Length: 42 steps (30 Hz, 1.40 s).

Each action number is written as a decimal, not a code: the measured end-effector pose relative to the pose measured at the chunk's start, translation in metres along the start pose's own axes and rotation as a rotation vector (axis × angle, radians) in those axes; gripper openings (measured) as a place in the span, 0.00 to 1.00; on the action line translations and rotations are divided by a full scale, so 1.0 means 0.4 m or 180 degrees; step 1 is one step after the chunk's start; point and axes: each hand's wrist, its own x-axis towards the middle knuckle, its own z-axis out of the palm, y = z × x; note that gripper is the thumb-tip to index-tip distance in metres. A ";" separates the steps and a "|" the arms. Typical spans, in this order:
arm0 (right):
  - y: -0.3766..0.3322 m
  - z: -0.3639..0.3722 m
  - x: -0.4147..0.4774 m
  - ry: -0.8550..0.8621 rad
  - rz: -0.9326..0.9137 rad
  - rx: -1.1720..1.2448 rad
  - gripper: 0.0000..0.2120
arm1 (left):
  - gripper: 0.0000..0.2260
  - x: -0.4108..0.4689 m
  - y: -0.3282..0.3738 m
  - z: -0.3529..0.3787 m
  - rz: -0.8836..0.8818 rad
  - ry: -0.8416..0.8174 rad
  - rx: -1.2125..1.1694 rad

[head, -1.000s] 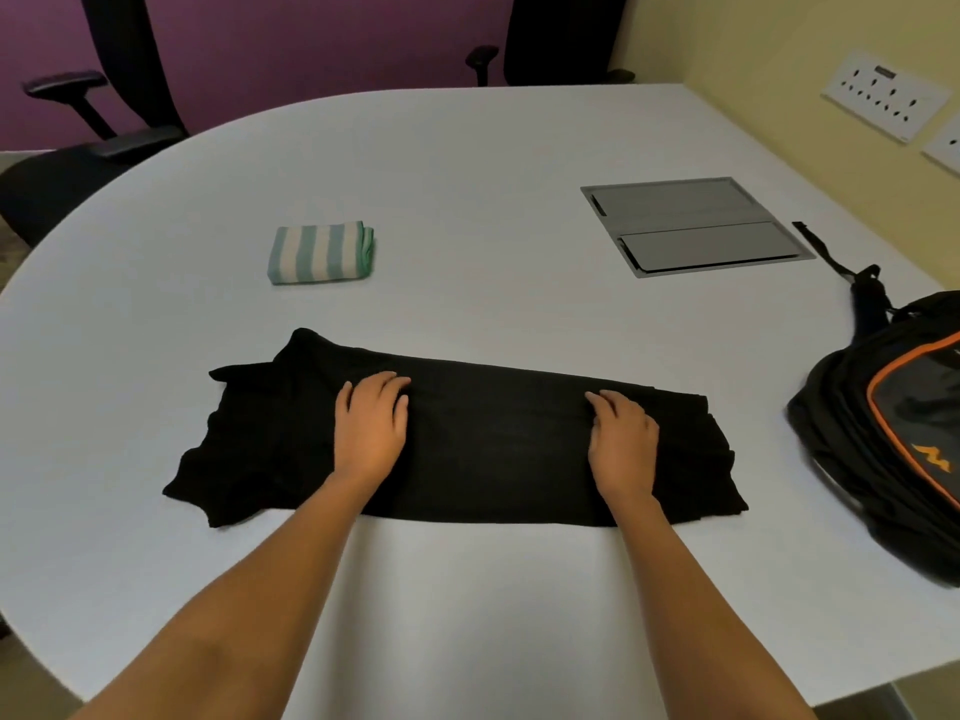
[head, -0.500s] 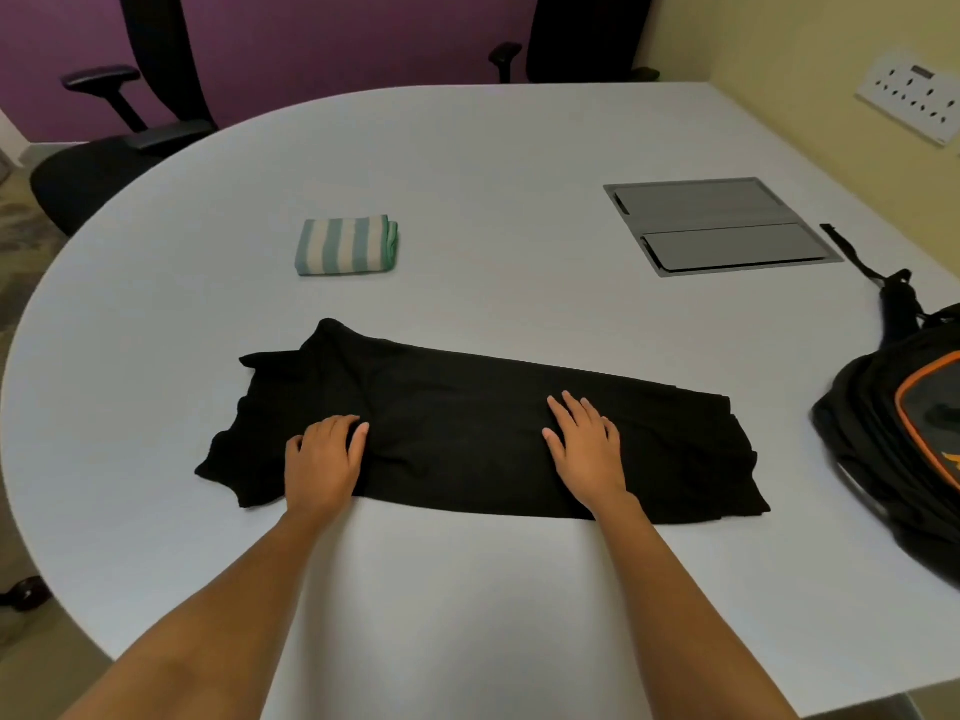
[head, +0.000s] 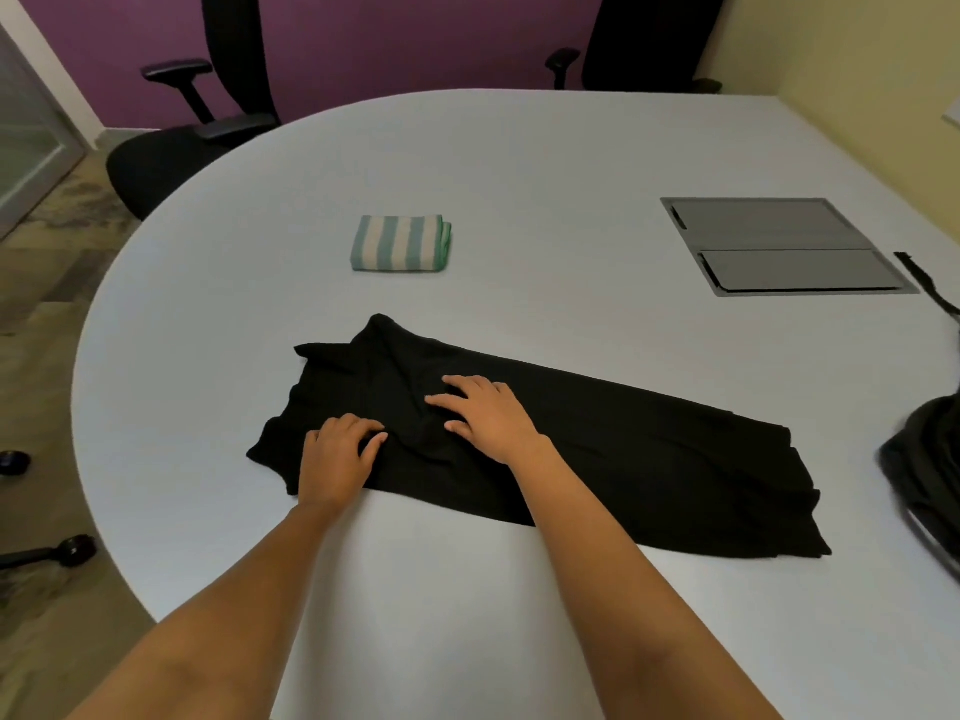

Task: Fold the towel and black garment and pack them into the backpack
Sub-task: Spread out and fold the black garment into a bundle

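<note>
The black garment (head: 649, 459) lies folded into a long strip across the near part of the white table (head: 545, 163). My left hand (head: 340, 454) rests on its left end with the fingers bent onto the cloth. My right hand (head: 488, 415) lies flat on the garment just right of it, fingers spread toward the left. The cloth is wrinkled between the two hands. A folded green-and-white striped towel (head: 400, 244) sits farther back on the table. The black backpack (head: 927, 475) shows only partly at the right edge.
A grey cable hatch (head: 779, 246) is set into the table at the back right, with a backpack strap (head: 930, 288) lying beside it. Black office chairs (head: 208, 122) stand behind the table at the left and the far side.
Both hands have slid leftward along the garment; my right hand went from the right half to near the left end. The view has shifted left, pushing the backpack toward the frame's edge.
</note>
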 end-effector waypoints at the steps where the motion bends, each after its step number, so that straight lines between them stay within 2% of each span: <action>1: 0.000 0.002 0.012 -0.0013 -0.0029 -0.0109 0.19 | 0.08 0.002 -0.002 -0.004 -0.0012 -0.0005 -0.0105; 5: 0.006 0.001 0.044 0.0290 -0.0029 0.0002 0.10 | 0.03 0.005 -0.002 -0.018 -0.0072 -0.0016 -0.0601; 8: 0.020 -0.002 0.052 0.0845 0.0430 0.0493 0.09 | 0.05 0.020 0.000 -0.028 -0.0160 -0.0039 -0.0938; 11: 0.025 0.012 0.063 0.1162 0.0906 0.0389 0.10 | 0.04 0.051 0.020 -0.035 -0.0149 -0.0012 -0.0820; 15: 0.002 0.031 0.083 0.0739 0.1157 0.0439 0.13 | 0.06 0.087 0.015 -0.022 -0.0234 0.0134 -0.0364; 17: 0.000 0.040 0.080 0.0691 0.1017 0.0323 0.16 | 0.08 0.090 0.001 -0.017 -0.0485 0.0140 -0.0316; 20: 0.009 0.041 0.063 0.0941 0.0801 0.0275 0.16 | 0.10 0.070 -0.012 -0.013 -0.0572 0.0167 -0.0277; 23: 0.023 0.051 0.046 0.0731 0.0571 0.0206 0.18 | 0.14 0.051 -0.026 -0.007 -0.0646 0.0108 -0.0224; 25: 0.031 0.059 0.043 0.0592 0.0555 0.0179 0.17 | 0.12 0.050 -0.036 -0.004 -0.0554 -0.0028 -0.0126; 27: 0.028 0.054 0.051 0.0677 0.0636 0.0212 0.14 | 0.10 0.055 -0.035 -0.007 -0.0451 -0.0130 -0.0274; 30: 0.014 0.037 0.064 0.1066 0.0799 0.0178 0.12 | 0.10 0.068 -0.018 -0.026 -0.0309 0.0356 -0.0453; 32: 0.012 0.040 0.064 0.1091 0.0877 0.0213 0.12 | 0.09 0.079 -0.007 -0.033 -0.0181 0.0717 -0.0187; 33: 0.013 0.046 0.062 0.0964 0.0882 0.0241 0.14 | 0.10 0.084 -0.007 -0.032 -0.0142 0.0719 0.0048; 35: 0.016 0.058 0.054 0.0634 0.0902 0.0308 0.17 | 0.10 0.091 -0.016 -0.014 -0.0194 0.0327 0.0567; 37: 0.018 0.059 0.045 0.0598 0.0950 0.0429 0.19 | 0.10 0.090 -0.028 0.005 -0.0382 0.0055 0.0713; 39: 0.024 0.052 0.027 0.0755 0.0989 0.0499 0.20 | 0.11 0.088 -0.017 0.009 -0.0403 0.0141 0.0582; 42: 0.042 0.049 -0.020 0.0859 0.1135 0.0535 0.21 | 0.11 0.085 0.042 0.016 -0.0093 0.0420 0.0231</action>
